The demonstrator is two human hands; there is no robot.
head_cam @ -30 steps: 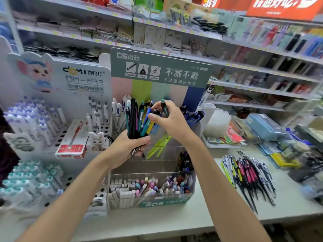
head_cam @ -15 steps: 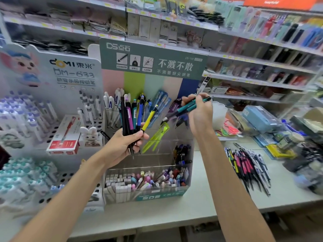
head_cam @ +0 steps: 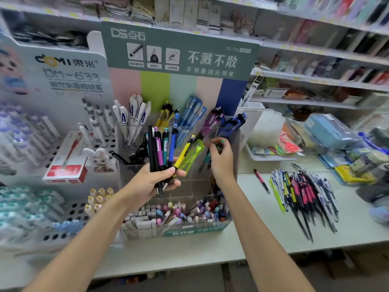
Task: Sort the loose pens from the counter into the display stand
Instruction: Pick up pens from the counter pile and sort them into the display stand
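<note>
Half a second ago the right grip [head_cam: 221, 160] held the teal pens [head_cam: 219, 146] high, to the right of the display stand [head_cam: 189, 231]. It has now come down at the stand's right-hand middle compartment, its fingers still curled round them. The left grip [head_cam: 154, 181] remains clamped on a fan of mixed pens [head_cam: 164, 148]. I judge that one colour is nearly filed. The loose pile [head_cam: 303, 192] lies on the bench [head_cam: 252, 239], well apart from the stand and still to be sorted.
</note>
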